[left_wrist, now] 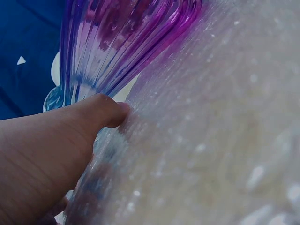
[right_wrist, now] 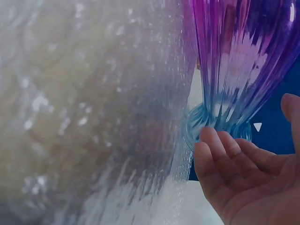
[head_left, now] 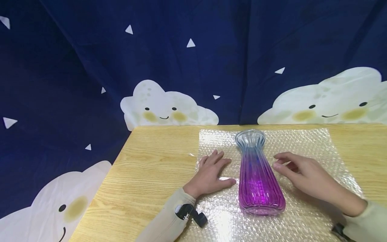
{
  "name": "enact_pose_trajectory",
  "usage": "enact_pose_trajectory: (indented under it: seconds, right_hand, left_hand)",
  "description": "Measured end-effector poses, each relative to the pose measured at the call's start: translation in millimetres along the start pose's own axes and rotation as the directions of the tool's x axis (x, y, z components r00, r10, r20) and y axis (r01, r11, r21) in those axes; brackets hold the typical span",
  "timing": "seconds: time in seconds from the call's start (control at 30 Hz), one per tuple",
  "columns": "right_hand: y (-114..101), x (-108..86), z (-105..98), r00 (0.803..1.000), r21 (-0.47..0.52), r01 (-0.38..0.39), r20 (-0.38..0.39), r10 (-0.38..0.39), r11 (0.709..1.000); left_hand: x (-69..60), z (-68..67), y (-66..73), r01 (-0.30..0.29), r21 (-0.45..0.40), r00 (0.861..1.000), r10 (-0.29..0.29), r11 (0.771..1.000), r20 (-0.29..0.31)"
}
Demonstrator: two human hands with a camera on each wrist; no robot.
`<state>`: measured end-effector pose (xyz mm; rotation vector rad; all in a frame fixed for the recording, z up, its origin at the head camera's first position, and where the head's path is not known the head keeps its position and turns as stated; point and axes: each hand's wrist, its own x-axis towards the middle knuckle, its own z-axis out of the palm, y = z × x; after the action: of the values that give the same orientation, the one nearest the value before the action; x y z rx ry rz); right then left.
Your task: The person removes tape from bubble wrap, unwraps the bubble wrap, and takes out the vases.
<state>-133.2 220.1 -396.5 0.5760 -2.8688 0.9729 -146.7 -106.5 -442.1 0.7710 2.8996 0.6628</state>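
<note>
A ribbed glass vase (head_left: 258, 178), clear blue at the mouth and purple to magenta at the base, lies on its side on a sheet of bubble wrap (head_left: 217, 218). Its mouth points to the table's far edge, its base towards me. To its left, my left hand (head_left: 210, 176) rests on the wrap with fingers spread, apart from the glass. On the other side is my right hand (head_left: 305, 173), fingers loosely bent and thumb towards the vase, holding nothing. Both wrist views show the vase (left_wrist: 126, 42) beyond the fingers (right_wrist: 229, 159).
The wrap lies on a light wooden table (head_left: 145, 161), whose left edge slants towards me. Behind hangs a dark blue curtain (head_left: 169, 64) printed with smiling clouds and white triangles. Each sleeve carries a black wrist device (head_left: 191, 213).
</note>
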Motion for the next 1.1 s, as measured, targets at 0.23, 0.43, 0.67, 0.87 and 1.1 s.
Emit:
enact_pose_trajectory:
  seconds: [0.23, 0.43, 0.67, 0.87, 1.1]
  right_hand:
    - [1, 6.4, 3, 0.997, -0.012, -0.058, 0.044, 0.058, 0.998]
    - [-1, 8.6, 7, 0.990, 0.036, -0.115, 0.086, 0.111, 0.993]
    - [-5, 9.9, 11, 0.988, 0.081, -0.124, 0.106, 0.115, 0.989]
    - [-4, 12.6, 13, 0.985, 0.094, -0.138, 0.122, 0.126, 0.986]
    - [-5, 17.3, 15, 0.963, 0.153, -0.222, 0.187, 0.192, 0.963]
  left_hand:
    - [-0.4, 0.3, 1.0, -0.010, 0.020, 1.000, 0.010, 1.000, -0.011]
    - [0.0, 0.7, 0.9, -0.014, 0.035, 1.000, 0.015, 0.999, -0.013]
    - [-0.7, 0.0, 1.1, -0.009, 0.030, 1.000, 0.009, 1.000, -0.016]
    - [-0.8, -0.3, 0.7, -0.013, 0.036, 1.000, 0.014, 0.999, -0.022]
    - [-0.2, -0.2, 0.7, -0.009, 0.040, 1.000, 0.010, 0.999, -0.017]
